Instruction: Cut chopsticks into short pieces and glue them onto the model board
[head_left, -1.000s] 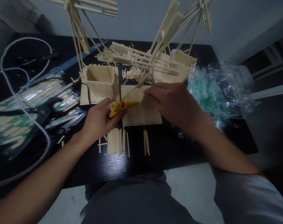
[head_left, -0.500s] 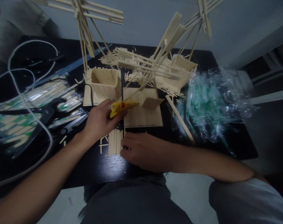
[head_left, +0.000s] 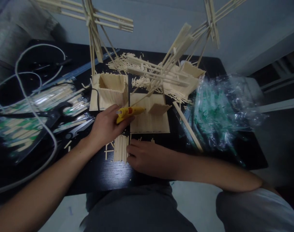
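The left hand [head_left: 106, 125] holds the glue gun [head_left: 129, 111] in curled fingers; past their tips, one panel [head_left: 158, 109] already stands on the base [head_left: 147, 125]. Loose sticks [head_left: 120, 148] beside the right hand [head_left: 150, 158] appear unplaced; I cannot tell whether its fingers grip one.

"What's the person wearing?"
"A grey sleeve [head_left: 248, 209] on the right arm, and dark grey clothing [head_left: 137, 209] over the lap, beyond the near edge of the surface [head_left: 108, 182]."
"And the forearms?"
"Both bare."
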Demonstrator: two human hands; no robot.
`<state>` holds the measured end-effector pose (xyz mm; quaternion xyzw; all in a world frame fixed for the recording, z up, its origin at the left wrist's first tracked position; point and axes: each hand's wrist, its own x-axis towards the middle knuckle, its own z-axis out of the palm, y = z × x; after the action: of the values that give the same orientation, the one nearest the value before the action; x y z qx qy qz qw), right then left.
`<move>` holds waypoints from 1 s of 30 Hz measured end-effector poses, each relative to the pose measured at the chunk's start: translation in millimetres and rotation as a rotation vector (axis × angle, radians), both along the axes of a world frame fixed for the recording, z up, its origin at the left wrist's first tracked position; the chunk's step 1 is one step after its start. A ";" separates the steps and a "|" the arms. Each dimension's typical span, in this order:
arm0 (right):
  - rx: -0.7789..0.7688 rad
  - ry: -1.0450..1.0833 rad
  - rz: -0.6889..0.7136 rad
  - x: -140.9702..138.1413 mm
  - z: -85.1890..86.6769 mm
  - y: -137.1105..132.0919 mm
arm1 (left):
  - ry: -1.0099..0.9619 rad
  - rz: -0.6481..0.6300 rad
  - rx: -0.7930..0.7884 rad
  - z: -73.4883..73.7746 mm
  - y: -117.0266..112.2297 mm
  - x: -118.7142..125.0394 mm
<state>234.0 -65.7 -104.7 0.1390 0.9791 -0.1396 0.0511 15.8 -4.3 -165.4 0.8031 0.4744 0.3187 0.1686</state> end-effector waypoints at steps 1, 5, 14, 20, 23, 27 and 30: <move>0.039 0.026 -0.001 0.2 -1.8 -1.1 | 0.000 -0.002 0.001 0.0 0.1 -0.1; 0.116 0.059 -0.032 1.0 -4.4 -4.3 | -0.006 0.005 0.012 -1.1 0.1 0.0; 0.128 0.005 -0.030 0.6 11.9 3.0 | -0.020 -0.019 0.023 1.6 -0.5 0.5; 0.082 0.394 -0.237 26.3 30.6 31.3 | -0.042 -0.033 0.088 -1.8 0.0 0.5; 0.092 0.629 -0.539 45.2 31.8 52.4 | -0.011 -0.023 0.063 -1.8 0.1 0.3; 0.170 0.708 -0.747 58.6 27.1 72.5 | 0.008 -0.025 0.035 -0.4 0.0 -0.2; 0.225 0.680 -0.743 59.4 21.3 77.0 | -0.002 -0.016 0.038 -0.1 -0.1 -0.1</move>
<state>293.4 11.3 -83.3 0.4287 0.8338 -0.0795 -0.3386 15.7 -4.4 -165.5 0.8096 0.4618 0.3269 0.1562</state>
